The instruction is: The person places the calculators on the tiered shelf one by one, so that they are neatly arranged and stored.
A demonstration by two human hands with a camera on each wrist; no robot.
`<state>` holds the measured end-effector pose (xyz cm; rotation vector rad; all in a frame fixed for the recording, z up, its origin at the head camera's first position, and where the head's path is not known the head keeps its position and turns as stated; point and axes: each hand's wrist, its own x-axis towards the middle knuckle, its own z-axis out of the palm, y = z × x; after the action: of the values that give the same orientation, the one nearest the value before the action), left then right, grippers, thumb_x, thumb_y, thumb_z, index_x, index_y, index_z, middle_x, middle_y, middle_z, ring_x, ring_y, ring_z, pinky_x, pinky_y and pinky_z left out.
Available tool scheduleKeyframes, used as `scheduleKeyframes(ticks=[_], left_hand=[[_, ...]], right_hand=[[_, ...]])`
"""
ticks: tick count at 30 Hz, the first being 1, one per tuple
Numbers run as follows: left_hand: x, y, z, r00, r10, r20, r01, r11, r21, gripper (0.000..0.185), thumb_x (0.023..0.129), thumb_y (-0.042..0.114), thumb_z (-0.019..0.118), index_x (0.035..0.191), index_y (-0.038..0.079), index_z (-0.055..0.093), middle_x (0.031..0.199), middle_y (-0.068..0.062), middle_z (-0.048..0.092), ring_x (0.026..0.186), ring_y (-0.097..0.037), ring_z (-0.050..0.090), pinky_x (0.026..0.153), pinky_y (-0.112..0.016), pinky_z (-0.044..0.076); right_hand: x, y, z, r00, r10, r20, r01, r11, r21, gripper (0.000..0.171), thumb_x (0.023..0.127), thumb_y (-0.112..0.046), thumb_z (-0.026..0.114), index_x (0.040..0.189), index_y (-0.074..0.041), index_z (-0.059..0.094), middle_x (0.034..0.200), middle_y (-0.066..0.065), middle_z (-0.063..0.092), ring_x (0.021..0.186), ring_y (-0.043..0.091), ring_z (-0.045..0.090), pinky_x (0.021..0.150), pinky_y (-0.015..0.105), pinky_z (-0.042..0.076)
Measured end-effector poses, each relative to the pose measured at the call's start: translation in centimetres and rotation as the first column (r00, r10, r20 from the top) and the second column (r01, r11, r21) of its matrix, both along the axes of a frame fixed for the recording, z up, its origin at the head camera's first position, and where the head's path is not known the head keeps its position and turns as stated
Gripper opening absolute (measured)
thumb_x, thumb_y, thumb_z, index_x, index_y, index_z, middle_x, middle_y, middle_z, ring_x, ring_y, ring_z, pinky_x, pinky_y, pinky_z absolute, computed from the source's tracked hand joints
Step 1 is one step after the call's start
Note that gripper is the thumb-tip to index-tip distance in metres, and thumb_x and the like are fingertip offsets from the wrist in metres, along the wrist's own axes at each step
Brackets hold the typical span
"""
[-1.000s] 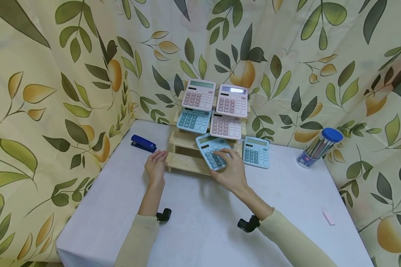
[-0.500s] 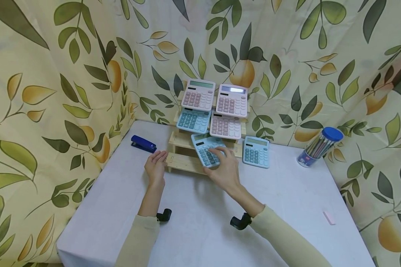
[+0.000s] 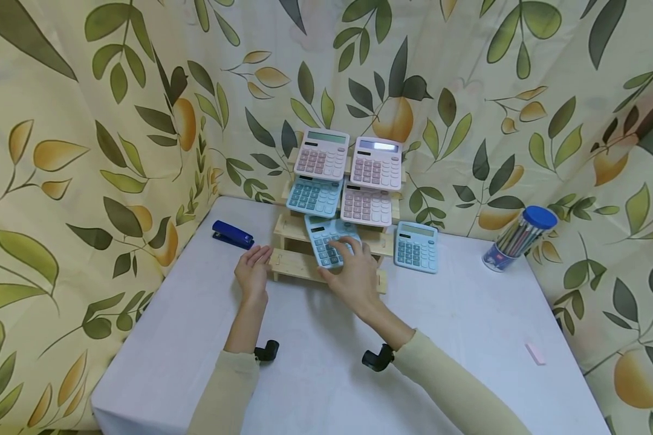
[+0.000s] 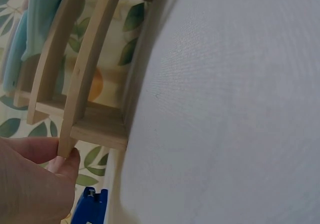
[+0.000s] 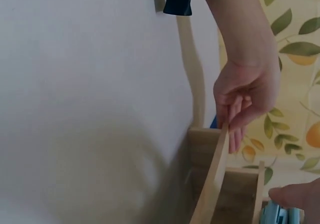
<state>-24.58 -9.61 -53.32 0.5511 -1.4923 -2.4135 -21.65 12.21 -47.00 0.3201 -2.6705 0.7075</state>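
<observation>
My right hand [image 3: 354,281] grips a light blue calculator [image 3: 322,238] over the lower tiers of a stepped wooden rack [image 3: 295,264]. The calculator slants, its top end close below the calculators on the tier behind. My left hand [image 3: 253,275] pinches the left end of the rack's lowest front board; in the left wrist view, the thumb and fingers [image 4: 70,166] are on either side of that board end. Two pink calculators [image 3: 322,154] stand on the top tier. Below them are a blue calculator [image 3: 314,196] and a pink calculator [image 3: 367,206].
Another blue calculator [image 3: 416,248] is just right of the rack. A dark blue stapler [image 3: 232,234] lies to its left. Farther right stands a blue-lidded tub of pencils [image 3: 517,238]. A small pink block [image 3: 535,354] lies near the table's right edge. Patterned curtains [image 3: 457,90] enclose the table.
My right hand has carried the blue calculator leftward along the rack and slightly up in the view, uncovering the front board's right end. The left hand has stayed at the board's left end.
</observation>
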Motion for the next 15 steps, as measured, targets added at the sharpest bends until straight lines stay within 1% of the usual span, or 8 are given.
scheduleKeyframes(ticks=[5, 11, 15], left_hand=[[0.1, 0.0, 0.0, 1.000, -0.003, 0.004, 0.003, 1.000, 0.004, 0.063, 0.085, -0.028, 0.044, 0.145, -0.010, 0.046, 0.139, -0.027, 0.061, 0.130, -0.032, 0.063, 0.114, -0.035, 0.049], [0.0, 0.0, 0.0, 1.000, 0.000, 0.001, 0.000, 1.000, -0.001, 0.064, 0.084, -0.028, 0.044, 0.145, -0.010, 0.045, 0.139, -0.027, 0.062, 0.130, -0.032, 0.063, 0.113, -0.034, 0.050], [0.0, 0.1, -0.1, 1.000, 0.002, 0.001, -0.002, 1.000, -0.003, 0.065, 0.084, -0.028, 0.044, 0.146, -0.011, 0.045, 0.139, -0.027, 0.062, 0.129, -0.032, 0.063, 0.112, -0.033, 0.051]], right_hand=[[-0.2, -0.8, 0.1, 0.998, -0.015, 0.055, 0.014, 1.000, 0.020, 0.072, 0.079, -0.039, 0.091, 0.142, -0.019, 0.063, 0.148, 0.013, 0.052, 0.136, 0.047, 0.045, 0.105, 0.067, 0.044], [-0.4, -1.3, 0.0, 0.999, -0.009, 0.045, 0.009, 1.000, 0.002, 0.084, 0.078, -0.038, 0.092, 0.150, -0.018, 0.054, 0.151, 0.017, 0.049, 0.138, 0.049, 0.044, 0.106, 0.067, 0.044], [-0.4, -1.6, -0.1, 0.999, -0.003, 0.042, 0.003, 1.000, -0.002, 0.085, 0.079, -0.038, 0.092, 0.152, -0.019, 0.052, 0.153, 0.017, 0.049, 0.139, 0.052, 0.041, 0.108, 0.069, 0.042]])
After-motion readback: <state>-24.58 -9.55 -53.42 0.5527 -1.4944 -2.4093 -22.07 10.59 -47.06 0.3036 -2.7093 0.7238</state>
